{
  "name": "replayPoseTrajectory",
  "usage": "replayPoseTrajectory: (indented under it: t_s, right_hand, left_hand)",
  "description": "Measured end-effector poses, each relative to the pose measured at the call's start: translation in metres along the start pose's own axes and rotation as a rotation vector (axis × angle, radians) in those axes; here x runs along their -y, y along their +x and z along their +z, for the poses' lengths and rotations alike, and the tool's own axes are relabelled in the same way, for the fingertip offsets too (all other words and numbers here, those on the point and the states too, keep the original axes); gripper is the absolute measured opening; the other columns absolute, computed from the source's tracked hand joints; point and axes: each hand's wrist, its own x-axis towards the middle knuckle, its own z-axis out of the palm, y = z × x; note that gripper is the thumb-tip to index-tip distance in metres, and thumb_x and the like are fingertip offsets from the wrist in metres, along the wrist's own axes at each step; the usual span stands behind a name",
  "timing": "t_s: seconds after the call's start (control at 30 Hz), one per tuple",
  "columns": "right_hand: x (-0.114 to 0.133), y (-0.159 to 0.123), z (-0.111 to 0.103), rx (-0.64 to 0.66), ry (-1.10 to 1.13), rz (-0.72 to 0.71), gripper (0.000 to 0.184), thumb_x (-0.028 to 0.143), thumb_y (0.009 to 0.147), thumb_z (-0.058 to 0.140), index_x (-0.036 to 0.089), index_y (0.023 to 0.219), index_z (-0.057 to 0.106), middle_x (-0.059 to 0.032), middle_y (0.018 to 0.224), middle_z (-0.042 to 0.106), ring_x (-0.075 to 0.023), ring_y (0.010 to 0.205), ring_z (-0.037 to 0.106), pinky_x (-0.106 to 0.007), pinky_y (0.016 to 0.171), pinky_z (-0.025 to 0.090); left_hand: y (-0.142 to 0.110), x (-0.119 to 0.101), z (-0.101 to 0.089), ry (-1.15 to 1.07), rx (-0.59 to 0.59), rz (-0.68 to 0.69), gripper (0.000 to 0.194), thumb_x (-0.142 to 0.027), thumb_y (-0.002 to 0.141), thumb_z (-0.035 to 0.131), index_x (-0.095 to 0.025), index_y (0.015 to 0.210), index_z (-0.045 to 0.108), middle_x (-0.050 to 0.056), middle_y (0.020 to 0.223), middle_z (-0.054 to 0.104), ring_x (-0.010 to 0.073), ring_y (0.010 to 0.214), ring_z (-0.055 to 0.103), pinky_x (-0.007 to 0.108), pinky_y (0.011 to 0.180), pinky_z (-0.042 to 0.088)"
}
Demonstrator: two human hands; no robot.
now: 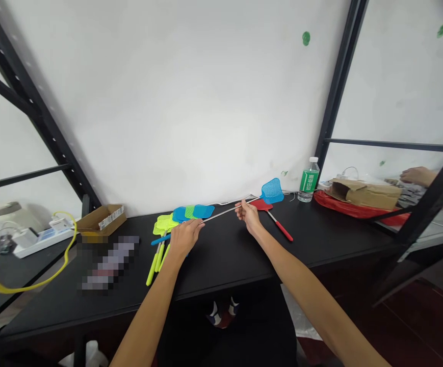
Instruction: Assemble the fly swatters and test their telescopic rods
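Note:
A blue fly swatter (272, 191) with a long thin metal shaft is held slantwise above the black table. My left hand (186, 237) is closed around its lower part, and the blue handle end sticks out to the left. My right hand (249, 216) pinches the shaft a little below the blue mesh head. Behind and beside my left hand lie several other fly swatters: yellow ones with yellow handles (153, 268), and blue heads (203, 211) with a green head (189, 211) among them. A red fly swatter (283, 231) lies beyond my right hand, its head partly hidden.
On the black table (221, 265), a cardboard box (104, 220) and a pixelated patch are at left. A yellow cable (68, 250) and power strip (43, 242) are farther left. A bottle (309, 181) stands back right. Past the rack post, another person's hand (416, 175) shows near a carton.

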Motion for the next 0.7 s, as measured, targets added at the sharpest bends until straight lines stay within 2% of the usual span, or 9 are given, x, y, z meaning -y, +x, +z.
replayPoseTrajectory:
  t_s: [0.23,0.43,0.57,0.7]
  right_hand:
    - [0.0,0.002,0.003,-0.046,0.004,-0.027,0.049,0.064,0.068,0.072,0.016,0.071,0.067,-0.0044,0.061,0.064,-0.0114,0.049,0.052,-0.024,0.042,0.036]
    - [0.01,0.008,-0.016,-0.217,0.057,-0.083,0.044,0.061,0.072,0.07,0.017,0.07,0.064,-0.0001,0.055,0.058,-0.0099,0.046,0.049,-0.023,0.043,0.037]
    - [0.01,0.012,-0.023,-0.236,0.066,-0.101,0.045,0.061,0.072,0.07,0.017,0.071,0.064,0.0003,0.056,0.058,-0.0094,0.047,0.05,-0.023,0.043,0.038]
    - [0.01,0.014,-0.029,-0.284,0.089,-0.112,0.043,0.06,0.074,0.069,0.017,0.07,0.062,0.001,0.054,0.056,-0.009,0.046,0.049,-0.022,0.043,0.038]
  left_hand:
    - [0.001,0.001,-0.004,-0.067,0.013,-0.042,0.04,-0.049,0.099,0.037,-0.03,0.113,0.07,0.004,0.114,0.073,0.0222,0.098,0.067,0.028,0.067,0.041]
    - [0.0,0.008,-0.008,-0.058,0.019,-0.08,0.039,-0.048,0.097,0.04,-0.031,0.113,0.071,0.004,0.111,0.074,0.0237,0.098,0.067,0.031,0.074,0.043]
    - [0.0,0.016,-0.011,-0.022,-0.016,-0.045,0.041,-0.047,0.097,0.04,-0.028,0.109,0.074,0.007,0.1,0.076,0.0254,0.092,0.067,0.037,0.086,0.04]
    - [0.0,0.027,-0.012,-0.031,-0.023,-0.037,0.041,-0.047,0.097,0.04,-0.026,0.108,0.074,0.007,0.101,0.075,0.0256,0.094,0.066,0.038,0.086,0.037]
